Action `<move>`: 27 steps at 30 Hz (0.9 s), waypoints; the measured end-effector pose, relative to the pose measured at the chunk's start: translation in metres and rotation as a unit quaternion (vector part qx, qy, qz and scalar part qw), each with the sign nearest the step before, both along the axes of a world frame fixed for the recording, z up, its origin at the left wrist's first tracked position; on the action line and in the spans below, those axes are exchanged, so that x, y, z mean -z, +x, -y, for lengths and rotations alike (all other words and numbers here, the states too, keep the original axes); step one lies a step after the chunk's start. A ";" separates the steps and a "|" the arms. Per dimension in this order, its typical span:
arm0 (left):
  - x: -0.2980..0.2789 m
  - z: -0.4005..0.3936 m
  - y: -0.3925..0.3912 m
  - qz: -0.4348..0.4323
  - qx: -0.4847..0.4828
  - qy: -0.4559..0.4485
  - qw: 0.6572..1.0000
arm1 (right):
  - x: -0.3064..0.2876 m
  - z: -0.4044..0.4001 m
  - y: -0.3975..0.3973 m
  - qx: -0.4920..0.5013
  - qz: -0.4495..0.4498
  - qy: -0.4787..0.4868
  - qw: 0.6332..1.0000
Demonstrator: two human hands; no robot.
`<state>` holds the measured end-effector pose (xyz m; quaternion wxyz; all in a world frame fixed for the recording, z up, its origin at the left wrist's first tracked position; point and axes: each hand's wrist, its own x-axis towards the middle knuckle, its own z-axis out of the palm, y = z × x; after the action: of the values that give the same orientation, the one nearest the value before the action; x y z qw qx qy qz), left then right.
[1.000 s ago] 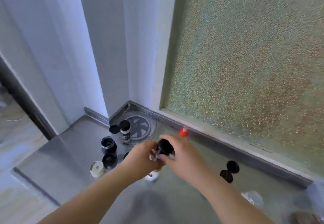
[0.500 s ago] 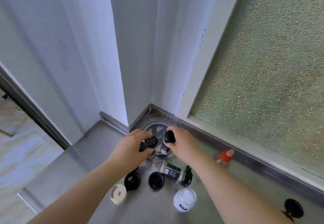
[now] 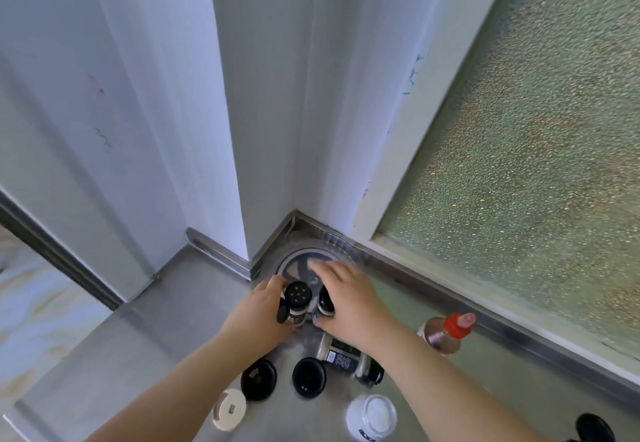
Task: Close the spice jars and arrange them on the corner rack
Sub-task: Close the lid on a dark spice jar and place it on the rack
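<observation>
**Two jars reach the corner rack, lids still scattered**

Both hands have come fwd to the round corner rack (image 3: 304, 261) since a sec ago. Left hand (image 3: 258, 313) grasps a shaker-top jar (image 3: 297, 303), flip cap hanging open, at the rack's near edge. Right hand (image 3: 349, 299) wraps a second jar (image 3: 325, 303) just beside it, fingers spread over the rack. Judged: placing begun, closing not done. Nearer than the rack on the surface (image 3: 138, 355): a jar lying flat (image 3: 346, 358), black lids (image 3: 259, 379), a white lid (image 3: 229, 414), a white jar (image 3: 372, 417). Right of the rack: red-capped bottle (image 3: 446, 334). Labels too blurred to read.
</observation>
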<state>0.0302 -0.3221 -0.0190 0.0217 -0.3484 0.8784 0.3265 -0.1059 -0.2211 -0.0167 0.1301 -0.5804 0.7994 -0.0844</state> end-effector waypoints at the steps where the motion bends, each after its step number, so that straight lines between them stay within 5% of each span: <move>1: 0.000 0.000 0.000 -0.001 -0.011 0.001 1.000 | -0.001 0.005 0.003 -0.024 -0.019 0.003 1.000; 6: -0.001 -0.001 0.008 -0.009 -0.041 0.006 0.999 | 0.002 0.032 0.018 -0.051 -0.053 0.063 0.995; 15: -0.004 0.005 0.031 -0.063 -0.106 0.114 0.986 | -0.033 0.030 0.018 0.011 -0.049 -0.049 0.998; 22: -0.069 -0.037 0.004 -0.260 -0.042 0.078 0.962 | -0.114 -0.007 0.031 0.159 0.093 -0.166 0.969; 27: -0.123 -0.075 -0.001 -0.373 -0.004 0.132 0.918 | -0.167 -0.065 0.032 0.160 0.113 -0.236 0.952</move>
<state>0.0290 -0.2470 0.1038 -0.2632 -0.1988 0.7705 0.5454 -0.0740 -0.1557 0.1506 0.0642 -0.4460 0.8191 -0.3551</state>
